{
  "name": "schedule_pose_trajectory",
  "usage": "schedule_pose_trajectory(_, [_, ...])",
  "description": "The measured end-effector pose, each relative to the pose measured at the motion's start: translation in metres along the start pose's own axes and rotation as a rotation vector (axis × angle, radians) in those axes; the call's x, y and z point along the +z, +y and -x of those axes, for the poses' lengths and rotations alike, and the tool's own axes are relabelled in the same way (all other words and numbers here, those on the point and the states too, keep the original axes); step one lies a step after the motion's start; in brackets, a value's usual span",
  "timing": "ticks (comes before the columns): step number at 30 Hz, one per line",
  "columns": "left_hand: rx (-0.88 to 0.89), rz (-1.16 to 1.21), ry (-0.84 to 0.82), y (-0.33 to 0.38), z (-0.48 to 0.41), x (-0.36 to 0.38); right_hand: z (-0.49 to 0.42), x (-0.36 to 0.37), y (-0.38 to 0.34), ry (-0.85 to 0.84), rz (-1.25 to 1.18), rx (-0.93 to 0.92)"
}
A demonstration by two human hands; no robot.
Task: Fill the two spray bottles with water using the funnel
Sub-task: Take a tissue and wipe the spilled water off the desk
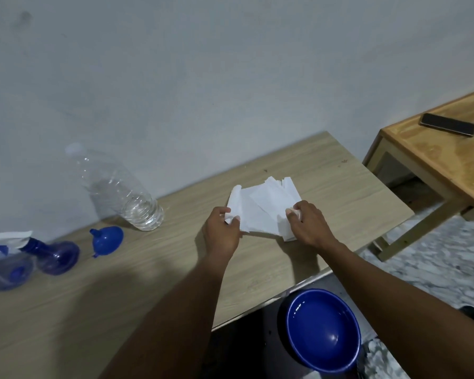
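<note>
Spray bottles sit left of the water bottle on my remote feed, the blue funnel lying between them.
Right of the water bottle, the left hand and right hand each pinch the white tissue paper on the table, fingers curled round its edges.

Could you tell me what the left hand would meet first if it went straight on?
The left hand pinches the tissue paper, which lies directly ahead; past it, probably bare table, then the wall, though depth is unclear.
</note>
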State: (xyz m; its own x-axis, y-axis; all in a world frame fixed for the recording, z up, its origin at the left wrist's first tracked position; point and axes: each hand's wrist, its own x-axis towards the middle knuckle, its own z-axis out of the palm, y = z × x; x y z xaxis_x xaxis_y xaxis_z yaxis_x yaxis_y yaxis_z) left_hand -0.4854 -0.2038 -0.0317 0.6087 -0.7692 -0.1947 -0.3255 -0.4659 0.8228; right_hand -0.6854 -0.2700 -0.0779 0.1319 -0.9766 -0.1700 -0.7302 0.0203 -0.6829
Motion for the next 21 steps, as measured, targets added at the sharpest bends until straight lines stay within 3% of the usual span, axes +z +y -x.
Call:
schedule_pose_trajectory(7, [-0.199,0.357,-0.162,0.002,0.001,0.012,0.014,0.004,0.002,0.060,0.201,-0.113])
schedule_pose_trajectory(12, [-0.229,0.314,-0.175,-0.004,0.002,0.023,0.025,0.011,-0.001,0.265,0.396,-0.248])
schedule_pose_trajectory(18, [-0.191,0.132,-0.177,-0.017,0.000,0.028,0.036,0.014,-0.037,0.471,0.062,-0.344])
schedule_pose_trajectory(21, [-0.159,0.077,-0.165,-0.017,-0.002,0.031,0.038,0.013,-0.047,0.392,-0.298,-0.317])
